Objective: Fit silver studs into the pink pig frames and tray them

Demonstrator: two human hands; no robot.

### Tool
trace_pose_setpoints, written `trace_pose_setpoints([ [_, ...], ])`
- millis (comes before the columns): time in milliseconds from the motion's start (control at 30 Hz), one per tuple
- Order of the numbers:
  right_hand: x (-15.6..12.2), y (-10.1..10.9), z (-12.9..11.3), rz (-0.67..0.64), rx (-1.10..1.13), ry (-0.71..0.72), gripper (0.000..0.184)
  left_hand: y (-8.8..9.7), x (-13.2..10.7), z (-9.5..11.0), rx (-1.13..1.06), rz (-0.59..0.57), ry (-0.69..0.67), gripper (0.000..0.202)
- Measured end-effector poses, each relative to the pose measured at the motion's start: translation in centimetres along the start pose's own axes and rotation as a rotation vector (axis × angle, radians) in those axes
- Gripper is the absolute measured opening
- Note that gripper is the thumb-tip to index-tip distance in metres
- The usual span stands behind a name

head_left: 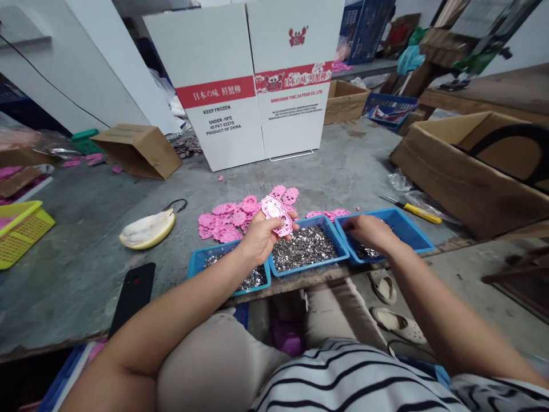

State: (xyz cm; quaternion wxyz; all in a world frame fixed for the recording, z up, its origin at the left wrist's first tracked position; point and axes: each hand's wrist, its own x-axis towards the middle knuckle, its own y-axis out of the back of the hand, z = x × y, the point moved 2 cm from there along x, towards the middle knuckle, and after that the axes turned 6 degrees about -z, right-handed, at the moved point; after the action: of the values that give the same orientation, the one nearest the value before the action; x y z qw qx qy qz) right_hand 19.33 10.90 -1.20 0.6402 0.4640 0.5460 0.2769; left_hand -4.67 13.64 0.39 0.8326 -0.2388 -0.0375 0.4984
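My left hand (259, 236) is closed around a pink plastic piece (277, 214), held up above the middle blue tray (330, 229) of small silvery bits. In the right blue tray (409, 229), my right hand (369, 232) reaches down with fingers curled into the silvery bits; what they pinch is hidden. A third blue tray (198, 260) with the same bits lies left, partly under my left wrist. A heap of pink pieces (234, 220) lies just behind the trays on the grey table.
Two tall white cartons (253, 86) stand at the back. A brown box (139, 150) lies left, a large open brown box (467, 171) right. A yellow basket (19, 229), a black phone (132, 294), a banana peel (148, 230) and a yellow-handled tool (418, 210) are on the table.
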Motion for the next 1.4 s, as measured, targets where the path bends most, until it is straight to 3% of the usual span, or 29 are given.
trace_pose_setpoints([
  [133, -0.3, -0.9, -0.7, 0.022, -0.097, -0.047, 0.038, -0.1, 0.0, -0.1, 0.020, -0.019, 0.011, 0.043],
  [500, 0.6, -1.3, -1.8, 0.067, -0.110, 0.010, 0.037, -0.2, 0.1, 0.2, 0.054, 0.001, 0.025, 0.044],
  [767, 0.4, -0.6, -1.1, 0.093, -0.068, -0.026, 0.035, -0.1, -0.1, 0.0, 0.069, 0.005, 0.037, 0.046],
  [933, 0.2, 0.1, 0.0, 0.125, -0.018, -0.025, 0.024, 0.1, 0.0, 0.0, 0.078, 0.007, 0.039, 0.046],
  [1033, 0.2, 0.5, 0.6, 0.149, 0.177, 0.003, 0.013, 0.0, 0.1, -0.1, 0.085, 0.010, 0.042, 0.045],
  [1133, -0.1, 0.5, 0.6, 0.137, 0.557, 0.040, 0.014, -0.1, 0.0, -0.3, 0.098, -0.001, 0.055, 0.044],
  [1267, -0.9, 0.5, -1.7, 0.069, 1.139, 0.311, 0.024, -0.7, -0.2, -0.5, 0.145, -0.040, 0.060, 0.044],
  [1400, -2.1, 0.7, -4.5, 0.030, 1.309, 0.557, 0.041, -1.4, -0.6, -0.5, 0.179, -0.071, 0.070, 0.044],
])
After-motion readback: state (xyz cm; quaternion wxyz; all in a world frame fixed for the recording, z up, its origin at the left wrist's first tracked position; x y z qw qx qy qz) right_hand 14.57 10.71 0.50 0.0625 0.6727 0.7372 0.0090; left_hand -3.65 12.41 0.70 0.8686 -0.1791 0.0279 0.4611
